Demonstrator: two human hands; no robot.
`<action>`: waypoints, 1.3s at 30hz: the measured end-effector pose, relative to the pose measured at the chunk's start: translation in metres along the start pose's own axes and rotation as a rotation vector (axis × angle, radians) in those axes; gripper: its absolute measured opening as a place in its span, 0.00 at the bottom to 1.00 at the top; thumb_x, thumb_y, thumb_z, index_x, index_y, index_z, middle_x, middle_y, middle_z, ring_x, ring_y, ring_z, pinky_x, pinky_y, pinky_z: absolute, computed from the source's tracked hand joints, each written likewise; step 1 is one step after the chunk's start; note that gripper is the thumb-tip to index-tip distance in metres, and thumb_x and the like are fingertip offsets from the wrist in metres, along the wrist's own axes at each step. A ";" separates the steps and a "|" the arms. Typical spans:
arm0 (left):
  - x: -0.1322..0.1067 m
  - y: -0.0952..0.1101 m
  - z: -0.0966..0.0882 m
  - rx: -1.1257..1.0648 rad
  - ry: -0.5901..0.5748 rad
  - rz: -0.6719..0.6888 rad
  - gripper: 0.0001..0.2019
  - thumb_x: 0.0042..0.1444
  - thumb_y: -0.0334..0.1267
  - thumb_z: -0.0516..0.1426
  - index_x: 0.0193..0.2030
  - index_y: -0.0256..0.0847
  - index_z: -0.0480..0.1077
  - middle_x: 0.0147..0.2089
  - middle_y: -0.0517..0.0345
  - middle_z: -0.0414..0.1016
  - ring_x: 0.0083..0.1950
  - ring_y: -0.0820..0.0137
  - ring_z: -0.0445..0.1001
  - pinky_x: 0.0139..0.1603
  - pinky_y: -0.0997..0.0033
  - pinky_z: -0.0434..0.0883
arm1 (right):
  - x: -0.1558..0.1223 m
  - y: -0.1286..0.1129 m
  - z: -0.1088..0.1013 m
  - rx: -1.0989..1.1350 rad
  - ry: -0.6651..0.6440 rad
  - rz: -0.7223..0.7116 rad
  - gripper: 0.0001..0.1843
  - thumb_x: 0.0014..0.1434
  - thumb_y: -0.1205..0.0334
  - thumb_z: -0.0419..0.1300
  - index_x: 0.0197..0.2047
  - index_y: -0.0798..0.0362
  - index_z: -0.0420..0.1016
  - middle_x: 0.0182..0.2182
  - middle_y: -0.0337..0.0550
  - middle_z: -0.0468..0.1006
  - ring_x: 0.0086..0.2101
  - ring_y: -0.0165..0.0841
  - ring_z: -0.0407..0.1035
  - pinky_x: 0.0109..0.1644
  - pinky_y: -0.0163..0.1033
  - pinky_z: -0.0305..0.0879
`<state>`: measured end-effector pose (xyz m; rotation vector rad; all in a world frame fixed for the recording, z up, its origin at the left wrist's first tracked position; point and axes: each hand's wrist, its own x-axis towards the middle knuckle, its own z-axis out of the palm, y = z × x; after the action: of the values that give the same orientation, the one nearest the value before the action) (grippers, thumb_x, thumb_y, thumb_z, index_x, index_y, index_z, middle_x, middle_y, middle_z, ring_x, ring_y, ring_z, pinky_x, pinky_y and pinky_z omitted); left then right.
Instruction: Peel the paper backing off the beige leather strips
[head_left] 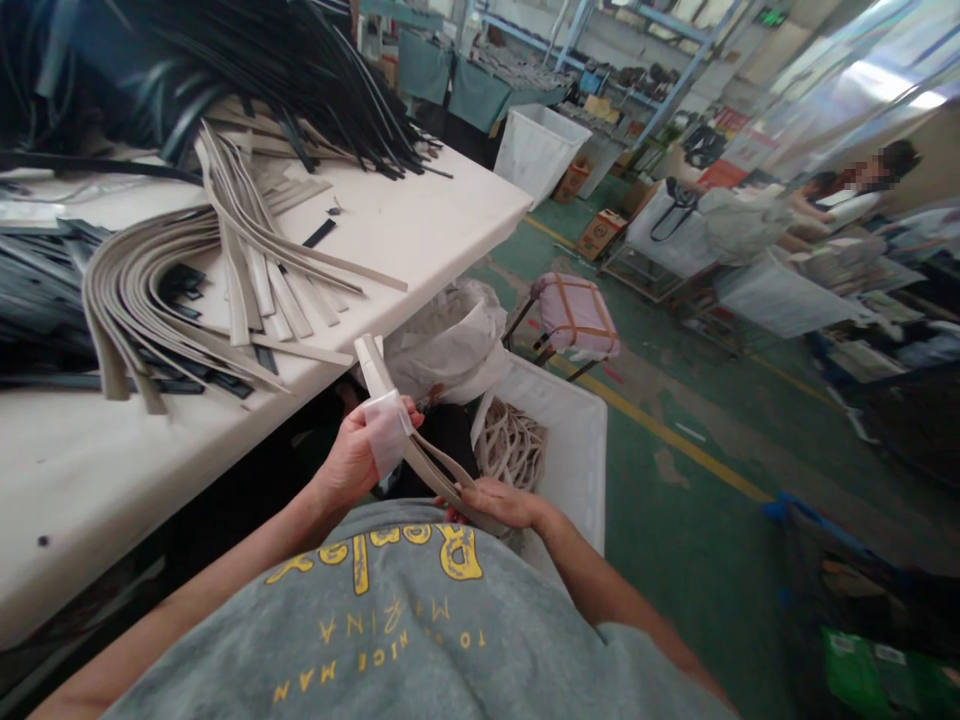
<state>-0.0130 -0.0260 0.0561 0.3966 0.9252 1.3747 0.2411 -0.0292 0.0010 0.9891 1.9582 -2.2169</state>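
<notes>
A small bundle of beige strips [433, 466] runs between my two hands, just off the table's edge. My left hand [355, 452] is closed around its upper part, where a translucent plastic wrap [388, 428] encircles the strips. Lower down, close to my shirt, the fingers of my right hand [499, 502] grip the same bundle; their tips are partly hidden. The free strip ends point up toward the table.
On the white table [450, 200] lie curved beige strips [142, 270] and a big heap of black strips [300, 60]. A white bin [592, 440] holds beige strips beside me. A padded stool [577, 315] stands beyond it. Another person [862, 190] sits far right.
</notes>
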 end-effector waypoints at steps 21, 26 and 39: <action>0.008 0.004 -0.033 0.303 -0.040 0.110 0.14 0.40 0.44 0.72 0.34 0.40 0.83 0.38 0.52 0.83 0.34 0.65 0.78 0.35 0.69 0.74 | 0.043 -0.037 0.007 0.294 0.026 -0.136 0.37 0.61 0.31 0.57 0.49 0.61 0.76 0.21 0.34 0.73 0.15 0.20 0.55 0.19 0.29 0.51; 0.001 0.003 -0.036 0.448 -0.108 0.059 0.12 0.38 0.43 0.73 0.31 0.42 0.84 0.41 0.48 0.84 0.42 0.59 0.79 0.38 0.67 0.75 | 0.031 -0.026 0.009 0.356 0.097 -0.097 0.39 0.59 0.29 0.58 0.49 0.61 0.76 0.24 0.40 0.77 0.18 0.24 0.66 0.23 0.30 0.60; -0.013 -0.003 -0.027 0.496 -0.218 -0.072 0.10 0.40 0.44 0.72 0.26 0.41 0.83 0.38 0.49 0.84 0.36 0.61 0.78 0.35 0.67 0.75 | 0.044 -0.043 0.022 0.332 0.401 -0.092 0.33 0.55 0.30 0.62 0.40 0.55 0.70 0.19 0.32 0.72 0.15 0.24 0.63 0.18 0.29 0.57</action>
<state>-0.0308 -0.0461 0.0417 0.8629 1.0826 1.0021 0.1785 -0.0233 0.0192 1.5182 1.8275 -2.6245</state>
